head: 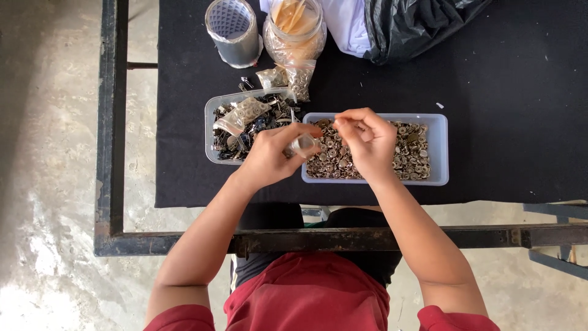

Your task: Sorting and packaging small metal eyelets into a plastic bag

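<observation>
A black cloth covers the worktop (508, 92), which sits in a dark metal frame over a pale concrete floor (49, 184). My left hand (269, 156) is closed around a small clear bag (303, 145), held at the left end of the clear tray of small metal rings (436, 147). My right hand (367, 141) hovers over that tray, its fingers (346, 122) pinched together just beside the bag's mouth; whether they grip a ring is too small to tell. Left of this tray, touching it, stands a second clear tray of dark metal clips (211, 132) with a filled bag lying on top. Behind are a roll of grey tape (233, 30), a clear jar (295, 34) and a black plastic sack (416, 24).
</observation>
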